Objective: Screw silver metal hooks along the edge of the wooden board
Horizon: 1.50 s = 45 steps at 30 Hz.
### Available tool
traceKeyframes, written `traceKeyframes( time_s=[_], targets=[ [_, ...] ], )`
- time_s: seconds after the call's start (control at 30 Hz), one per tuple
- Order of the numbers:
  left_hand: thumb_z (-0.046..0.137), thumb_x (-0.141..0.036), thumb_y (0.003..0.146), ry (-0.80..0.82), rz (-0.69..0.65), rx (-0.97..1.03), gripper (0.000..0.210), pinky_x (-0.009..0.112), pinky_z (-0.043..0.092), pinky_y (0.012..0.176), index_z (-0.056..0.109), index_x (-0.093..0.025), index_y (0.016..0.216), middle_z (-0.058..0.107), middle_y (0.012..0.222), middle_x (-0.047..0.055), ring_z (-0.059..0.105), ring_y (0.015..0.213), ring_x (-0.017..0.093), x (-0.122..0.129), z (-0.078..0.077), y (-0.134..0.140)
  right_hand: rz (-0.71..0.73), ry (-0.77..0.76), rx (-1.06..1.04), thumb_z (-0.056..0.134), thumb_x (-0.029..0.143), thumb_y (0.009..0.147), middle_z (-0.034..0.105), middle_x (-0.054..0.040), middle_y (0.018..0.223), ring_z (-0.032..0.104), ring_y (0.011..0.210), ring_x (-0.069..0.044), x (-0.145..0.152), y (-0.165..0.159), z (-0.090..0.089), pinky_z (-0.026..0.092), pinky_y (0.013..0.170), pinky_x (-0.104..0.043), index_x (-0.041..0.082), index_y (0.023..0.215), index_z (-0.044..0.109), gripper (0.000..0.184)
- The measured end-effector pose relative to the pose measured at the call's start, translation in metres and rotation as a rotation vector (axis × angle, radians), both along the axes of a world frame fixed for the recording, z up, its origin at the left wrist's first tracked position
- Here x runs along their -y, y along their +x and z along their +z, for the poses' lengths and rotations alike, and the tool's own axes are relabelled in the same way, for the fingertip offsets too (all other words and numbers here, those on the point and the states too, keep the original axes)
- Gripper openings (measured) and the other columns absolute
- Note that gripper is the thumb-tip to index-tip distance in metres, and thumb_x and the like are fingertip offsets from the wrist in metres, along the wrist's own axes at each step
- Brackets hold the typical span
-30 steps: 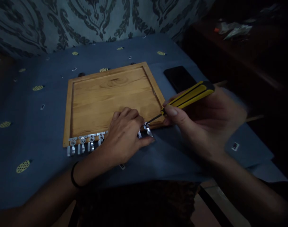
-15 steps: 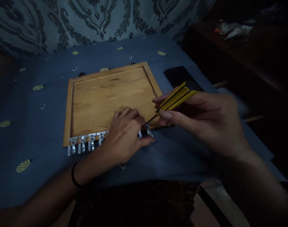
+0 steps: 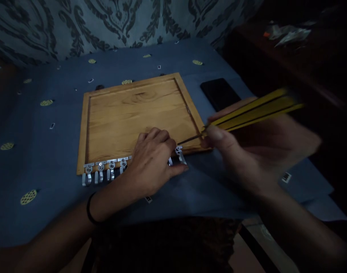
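Note:
A framed wooden board (image 3: pixel 136 113) lies on the table, with a rail of metal hooks (image 3: pixel 112 167) along its near edge. My left hand (image 3: pixel 152 163) is closed over the middle of that rail, fingers curled on the board and thumb below the edge by the rightmost hook (image 3: pixel 179 151). It hides the hooks in the middle. In my right hand (image 3: pixel 247 151) is a screwdriver with a yellow and black handle (image 3: pixel 247 112), tilted low to the right. Its thin shaft points left, the tip close to the rightmost hook; whether they touch I cannot tell.
A black phone (image 3: pixel 220 93) lies right of the board on the blue patterned tablecloth (image 3: pixel 59 140). Beyond the table's right side, a crumpled plastic bag (image 3: pixel 292 36) rests on a dark surface. A patterned curtain (image 3: pixel 119 22) hangs behind the table.
My right hand has moved to the right and turned, tipping the screwdriver flatter, with its handle farther from the board. My left hand stays in place on the hook rail.

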<state>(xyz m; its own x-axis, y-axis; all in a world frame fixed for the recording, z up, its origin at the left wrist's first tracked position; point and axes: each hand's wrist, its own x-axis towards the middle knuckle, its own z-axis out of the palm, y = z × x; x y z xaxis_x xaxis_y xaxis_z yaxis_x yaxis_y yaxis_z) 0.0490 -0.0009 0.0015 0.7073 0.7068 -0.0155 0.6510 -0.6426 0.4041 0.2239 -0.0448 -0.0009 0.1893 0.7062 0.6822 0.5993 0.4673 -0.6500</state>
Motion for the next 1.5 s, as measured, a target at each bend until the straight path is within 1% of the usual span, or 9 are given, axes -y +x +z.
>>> traceKeyframes(
  time_s=[0.07, 0.13, 0.3, 0.43, 0.77, 0.97, 1.1, 1.23, 1.5],
  targets=[
    [0.084, -0.044, 0.08, 0.01, -0.007, 0.011, 0.034, 0.042, 0.043, 0.089, 0.072, -0.017, 0.095, 0.068, 0.1, 0.005, 0.058, 0.107, 0.028, 0.0, -0.001, -0.001, 0.006, 0.016, -0.102, 0.074, 0.027, 0.088, 0.067, 0.0017, 0.077, 0.061, 0.062, -0.013, 0.0, 0.0, 0.001, 0.049, 0.053, -0.031, 0.024, 0.084, 0.072, 0.006],
    [0.084, -0.045, 0.08, 0.023, -0.012, 0.025, 0.033, 0.042, 0.043, 0.089, 0.072, -0.017, 0.094, 0.067, 0.099, 0.005, 0.058, 0.107, 0.028, 0.001, -0.003, -0.002, 0.024, -0.037, -0.145, 0.077, 0.028, 0.086, 0.067, 0.0033, 0.076, 0.06, 0.058, -0.011, 0.0, 0.001, 0.0, 0.049, 0.051, -0.028, 0.024, 0.088, 0.072, 0.006],
    [0.084, -0.044, 0.08, 0.049, -0.012, 0.046, 0.034, 0.041, 0.043, 0.088, 0.073, -0.017, 0.097, 0.067, 0.1, 0.005, 0.058, 0.107, 0.028, 0.002, -0.003, -0.002, 0.02, -0.132, -0.079, 0.074, 0.029, 0.088, 0.066, 0.0027, 0.078, 0.064, 0.065, -0.012, 0.002, 0.005, -0.007, 0.053, 0.059, -0.029, 0.025, 0.093, 0.071, 0.007],
    [0.084, -0.044, 0.08, 0.021, -0.005, 0.011, 0.034, 0.042, 0.043, 0.088, 0.073, -0.017, 0.098, 0.067, 0.101, 0.005, 0.058, 0.106, 0.028, 0.001, -0.002, -0.001, 0.033, -0.155, -0.084, 0.071, 0.034, 0.09, 0.064, 0.0019, 0.076, 0.062, 0.065, -0.014, 0.0, 0.004, -0.008, 0.053, 0.059, -0.031, 0.026, 0.09, 0.069, 0.008],
    [0.082, -0.044, 0.081, 0.0, 0.001, -0.001, 0.034, 0.041, 0.043, 0.088, 0.073, -0.017, 0.1, 0.067, 0.102, 0.006, 0.057, 0.105, 0.028, 0.001, 0.0, -0.002, 0.07, -0.158, 0.042, 0.071, 0.029, 0.089, 0.062, 0.0011, 0.075, 0.061, 0.063, -0.017, -0.003, 0.007, -0.005, 0.05, 0.056, -0.034, 0.03, 0.086, 0.066, 0.006],
    [0.081, -0.047, 0.082, 0.008, 0.006, -0.017, 0.036, 0.043, 0.043, 0.09, 0.071, -0.017, 0.1, 0.068, 0.103, 0.006, 0.056, 0.107, 0.03, 0.002, 0.002, -0.002, 0.015, -0.159, 0.114, 0.072, 0.029, 0.089, 0.062, 0.0021, 0.071, 0.063, 0.064, -0.02, 0.001, 0.003, -0.001, 0.052, 0.057, -0.037, 0.033, 0.085, 0.067, 0.007],
    [0.084, -0.049, 0.078, -0.028, 0.035, -0.023, 0.045, 0.044, 0.044, 0.091, 0.069, -0.017, 0.107, 0.068, 0.105, 0.006, 0.056, 0.11, 0.03, 0.002, 0.01, -0.005, 0.015, -0.148, 0.097, 0.075, 0.029, 0.086, 0.063, 0.0021, 0.071, 0.063, 0.062, -0.019, -0.001, 0.003, 0.0, 0.052, 0.055, -0.035, 0.03, 0.085, 0.068, 0.007],
    [0.084, -0.048, 0.078, 0.008, 0.056, 0.026, 0.04, 0.043, 0.044, 0.089, 0.07, -0.019, 0.103, 0.067, 0.103, 0.005, 0.056, 0.108, 0.029, 0.001, 0.016, -0.008, 0.004, -0.151, 0.079, 0.075, 0.028, 0.086, 0.063, 0.0029, 0.07, 0.063, 0.061, -0.019, 0.0, 0.003, -0.001, 0.051, 0.053, -0.035, 0.031, 0.081, 0.068, 0.009],
    [0.08, -0.047, 0.083, 0.034, 0.023, -0.064, 0.04, 0.044, 0.043, 0.093, 0.072, -0.017, 0.109, 0.066, 0.108, 0.008, 0.054, 0.111, 0.031, 0.005, 0.012, -0.004, -0.006, -0.195, 0.074, 0.071, 0.033, 0.088, 0.064, 0.0018, 0.071, 0.063, 0.062, -0.02, 0.001, 0.003, 0.001, 0.052, 0.054, -0.038, 0.032, 0.08, 0.067, 0.009]
  ],
)
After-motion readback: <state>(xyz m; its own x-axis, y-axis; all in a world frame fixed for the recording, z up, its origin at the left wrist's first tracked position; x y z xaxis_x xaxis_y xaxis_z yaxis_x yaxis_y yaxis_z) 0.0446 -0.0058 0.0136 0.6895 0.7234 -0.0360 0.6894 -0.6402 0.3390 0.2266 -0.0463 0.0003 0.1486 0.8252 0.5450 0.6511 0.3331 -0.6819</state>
